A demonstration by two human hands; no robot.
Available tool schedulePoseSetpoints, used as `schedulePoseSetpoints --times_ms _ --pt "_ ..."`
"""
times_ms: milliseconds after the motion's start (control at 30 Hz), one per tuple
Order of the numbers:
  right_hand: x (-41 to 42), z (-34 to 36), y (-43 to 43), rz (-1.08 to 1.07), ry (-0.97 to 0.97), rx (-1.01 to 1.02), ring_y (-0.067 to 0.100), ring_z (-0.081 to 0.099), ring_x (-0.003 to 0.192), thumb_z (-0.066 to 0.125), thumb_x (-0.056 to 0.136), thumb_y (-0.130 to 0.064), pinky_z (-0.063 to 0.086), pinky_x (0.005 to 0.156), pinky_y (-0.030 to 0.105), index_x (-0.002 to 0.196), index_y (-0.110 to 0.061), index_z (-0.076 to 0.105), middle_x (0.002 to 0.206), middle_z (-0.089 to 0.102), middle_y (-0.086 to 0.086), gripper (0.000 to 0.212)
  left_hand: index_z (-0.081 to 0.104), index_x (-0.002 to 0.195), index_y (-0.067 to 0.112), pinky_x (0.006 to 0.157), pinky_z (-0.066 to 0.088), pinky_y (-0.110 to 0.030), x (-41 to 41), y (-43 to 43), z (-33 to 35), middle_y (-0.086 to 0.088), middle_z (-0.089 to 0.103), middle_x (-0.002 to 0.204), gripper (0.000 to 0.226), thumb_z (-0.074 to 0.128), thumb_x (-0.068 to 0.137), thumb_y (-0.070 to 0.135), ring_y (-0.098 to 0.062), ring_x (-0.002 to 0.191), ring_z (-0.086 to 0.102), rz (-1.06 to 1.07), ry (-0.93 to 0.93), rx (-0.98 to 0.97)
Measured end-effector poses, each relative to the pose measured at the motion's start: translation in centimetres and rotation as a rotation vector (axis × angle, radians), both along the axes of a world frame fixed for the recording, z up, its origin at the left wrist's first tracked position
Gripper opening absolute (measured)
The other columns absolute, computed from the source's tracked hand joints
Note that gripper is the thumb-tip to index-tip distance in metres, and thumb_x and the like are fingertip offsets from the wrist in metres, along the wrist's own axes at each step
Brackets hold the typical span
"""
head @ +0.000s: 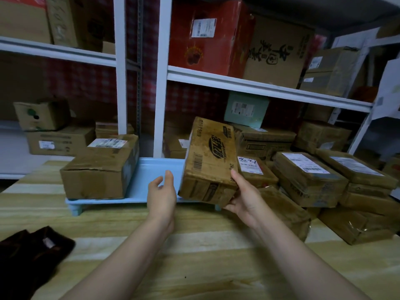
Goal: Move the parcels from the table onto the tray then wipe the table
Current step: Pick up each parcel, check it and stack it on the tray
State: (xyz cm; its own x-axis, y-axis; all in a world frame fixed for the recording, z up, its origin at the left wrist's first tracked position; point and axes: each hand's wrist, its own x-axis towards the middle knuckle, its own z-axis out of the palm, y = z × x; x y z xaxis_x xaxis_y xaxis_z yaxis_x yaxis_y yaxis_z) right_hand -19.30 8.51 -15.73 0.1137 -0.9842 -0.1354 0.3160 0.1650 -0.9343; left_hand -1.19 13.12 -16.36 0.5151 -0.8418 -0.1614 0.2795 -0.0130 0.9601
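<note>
Over the right end of the pale blue tray (151, 176), a brown cardboard parcel (211, 161) is held tilted, its far end raised and its near end low by the tray's front rim. Whether that near end touches the tray cannot be told. The parcel is worn and creased, with a barcode and a bold black logo printed on its upper face and scuffed tape along the near side.

The right grip (244, 198), a bare hand, clasps the parcel's near right corner: the thumb lies on the upper face by the right edge and the fingers curl beneath the near side. The left grip (162, 191) is spread and relaxed, with its fingers loosely parted and holding nothing. It hangs above the tray just left of the parcel's near left corner, and a narrow gap shows between them.

The parcel thus sits between the two grips, carried by the right one alone, with most of its length reaching far beyond both.

On the left half of the tray lies a larger brown box (99, 167) with a white label on its far top edge. The tray stands on short legs on the light wooden counter (194, 256). To the right, a pile of flat labelled parcels (309, 176) rests on the counter, close beside the held one. A dark cloth (28, 252) lies at the near left of the counter.
</note>
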Motion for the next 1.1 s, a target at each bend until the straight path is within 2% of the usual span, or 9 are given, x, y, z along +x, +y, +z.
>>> schedulePoseSetpoints --times_ms 67,133,167,267,433,567,733,900,1100 --pt "0.8 0.3 -0.3 -0.027 -0.038 0.034 0.030 0.066 0.108 0.062 0.095 -0.034 0.050 0.097 0.057 0.114 -0.021 0.062 0.109 0.075 0.011 0.023 0.049 0.135 0.007 0.097 0.038 -0.035 1.4 -0.3 -1.6 -0.012 0.054 0.135 0.049 0.051 0.096 0.038 -0.031 0.120 0.051 0.129 0.000 0.073" --pt "1.8 0.4 -0.6 -0.032 -0.041 0.055 0.031 0.065 0.110 0.060 0.097 -0.034 0.046 0.102 0.060 0.112 -0.021 0.063 0.112 0.074 0.012 0.021 0.050 0.130 -0.006 0.097 0.042 -0.044 2.7 -0.4 -3.1 -0.028 0.052 0.132 0.052 0.053 0.095 0.032 -0.043 0.118 0.051 0.208 0.012 0.153" --pt "2.4 0.3 -0.8 -0.034 -0.028 0.063 0.031 0.065 0.111 0.060 0.097 -0.035 0.046 0.103 0.060 0.113 -0.021 0.063 0.112 0.074 0.013 0.021 0.048 0.130 -0.009 0.097 0.043 -0.046 3.3 -0.4 -3.6 -0.030 0.050 0.133 0.053 0.054 0.094 0.030 -0.045 0.119 0.050 0.238 -0.001 0.202" --pt "4.9 0.0 -1.7 -0.023 0.038 0.069 0.030 0.067 0.107 0.062 0.096 -0.036 0.049 0.100 0.058 0.115 -0.019 0.064 0.107 0.075 0.012 0.025 0.039 0.133 0.000 0.100 0.038 -0.043 4.9 0.0 -4.2 -0.025 0.037 0.141 0.053 0.061 0.091 0.024 -0.040 0.131 0.036 0.357 -0.049 0.307" --pt "9.1 0.6 -2.7 -0.018 0.130 0.110 0.027 0.069 0.094 0.063 0.095 -0.036 0.055 0.091 0.055 0.105 -0.019 0.064 0.101 0.074 0.011 0.020 0.029 0.135 0.011 0.107 0.029 -0.044 7.2 0.4 -3.0 -0.022 0.023 0.142 0.069 0.072 0.082 0.018 -0.042 0.127 0.033 0.583 -0.216 0.243" --pt "11.4 1.3 -3.0 0.003 0.117 0.161 0.031 0.068 0.096 0.067 0.093 -0.036 0.054 0.093 0.059 0.094 -0.017 0.065 0.102 0.072 0.014 0.019 0.024 0.141 0.011 0.110 0.022 -0.044 9.8 0.1 -2.2 -0.017 0.019 0.146 0.078 0.071 0.079 0.014 -0.038 0.131 0.028 0.682 -0.295 0.231" --pt "14.1 1.4 -3.0 0.048 0.113 0.199 0.033 0.065 0.099 0.065 0.095 -0.037 0.052 0.094 0.061 0.096 -0.015 0.063 0.107 0.068 0.015 0.022 0.019 0.144 0.013 0.112 0.021 -0.045 12.6 -0.1 -2.4 -0.013 0.011 0.153 0.086 0.062 0.071 -0.001 -0.035 0.134 0.025 0.650 -0.330 0.276" --pt "15.5 0.9 -3.2 0.038 0.191 0.181 0.030 0.066 0.096 0.061 0.096 -0.043 0.055 0.092 0.056 0.099 -0.017 0.064 0.101 0.071 0.012 0.026 0.014 0.148 0.018 0.116 0.017 -0.046 13.7 0.0 -2.9 -0.007 0.013 0.157 0.090 0.059 0.073 -0.001 -0.030 0.142 0.014 0.572 -0.318 0.276" --pt "15.5 1.1 -3.0 0.034 0.238 0.182 0.031 0.067 0.097 0.059 0.096 -0.045 0.057 0.086 0.052 0.099 -0.017 0.064 0.103 0.072 0.012 0.028 0.015 0.147 0.019 0.116 0.017 -0.046 13.6 0.2 -3.0 -0.007 0.016 0.156 0.090 0.060 0.071 0.000 -0.029 0.142 0.015 0.582 -0.313 0.263"
